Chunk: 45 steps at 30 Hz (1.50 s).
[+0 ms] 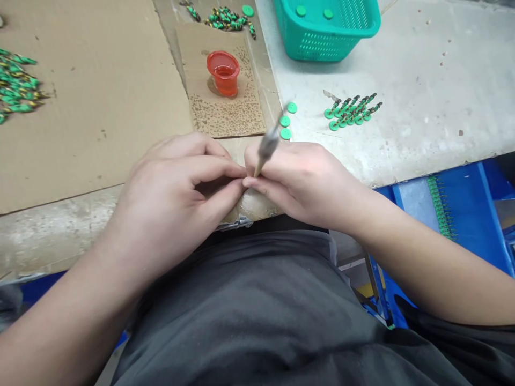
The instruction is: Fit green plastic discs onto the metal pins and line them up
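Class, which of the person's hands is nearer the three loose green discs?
Right. The right hand, holding a stick, sits just below the green discs; the left hand is farther, down-left of them.

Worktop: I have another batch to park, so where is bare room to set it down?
Widest: the cardboard sheet between the green pile at its left edge and the red cup. Also the grey worktop right of the pin row, nearer than the teal basket. Crowded: the near edge, where left hand meets right hand and its tool, green discs just beyond.
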{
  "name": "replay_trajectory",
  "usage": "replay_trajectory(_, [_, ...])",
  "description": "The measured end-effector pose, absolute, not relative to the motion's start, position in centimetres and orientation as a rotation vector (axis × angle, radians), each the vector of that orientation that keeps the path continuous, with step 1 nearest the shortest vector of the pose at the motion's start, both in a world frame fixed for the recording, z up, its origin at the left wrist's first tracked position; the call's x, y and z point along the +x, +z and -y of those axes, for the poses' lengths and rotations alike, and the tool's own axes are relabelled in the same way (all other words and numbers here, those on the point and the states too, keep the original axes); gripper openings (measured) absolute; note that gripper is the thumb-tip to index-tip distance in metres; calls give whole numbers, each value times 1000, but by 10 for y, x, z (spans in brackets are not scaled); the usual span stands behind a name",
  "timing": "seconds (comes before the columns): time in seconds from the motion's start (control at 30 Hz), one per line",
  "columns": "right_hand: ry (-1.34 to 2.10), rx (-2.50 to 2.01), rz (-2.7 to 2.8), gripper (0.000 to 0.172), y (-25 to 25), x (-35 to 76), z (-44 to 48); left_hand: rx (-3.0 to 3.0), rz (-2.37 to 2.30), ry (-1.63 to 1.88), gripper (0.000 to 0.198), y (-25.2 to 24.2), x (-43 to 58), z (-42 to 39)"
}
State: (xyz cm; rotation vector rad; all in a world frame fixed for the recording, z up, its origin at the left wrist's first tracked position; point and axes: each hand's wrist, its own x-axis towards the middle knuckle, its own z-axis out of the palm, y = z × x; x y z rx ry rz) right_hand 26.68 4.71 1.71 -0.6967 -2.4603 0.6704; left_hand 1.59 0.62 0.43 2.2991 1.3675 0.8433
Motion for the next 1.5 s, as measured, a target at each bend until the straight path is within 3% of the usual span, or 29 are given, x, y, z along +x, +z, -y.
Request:
replay_trajectory(0.13, [646, -618, 2470, 24, 12, 266, -50, 2302, -1352, 819, 25, 3, 16, -7])
replay_trajectory(0.23, [685, -736, 2390, 19, 9, 269, -47, 2267, -1369, 828, 23, 2, 16, -5])
replay_trajectory(0.37, [724, -938, 2202, 26, 5, 272, -38, 2245, -1384, 854, 20, -2, 17, -5])
replay_trajectory(0.6, [511, -750, 2268, 14, -8, 270, -34, 2203, -1414, 851, 19, -1, 18, -1])
replay_trajectory(0.9, [507, -735, 2325, 18, -7, 269, -36, 2237, -1429, 857, 22, -1, 18, -1])
replay_trajectory(1.5, [719, -835, 2305, 20, 2, 268, -39, 2155, -1490, 775, 30, 5, 21, 0])
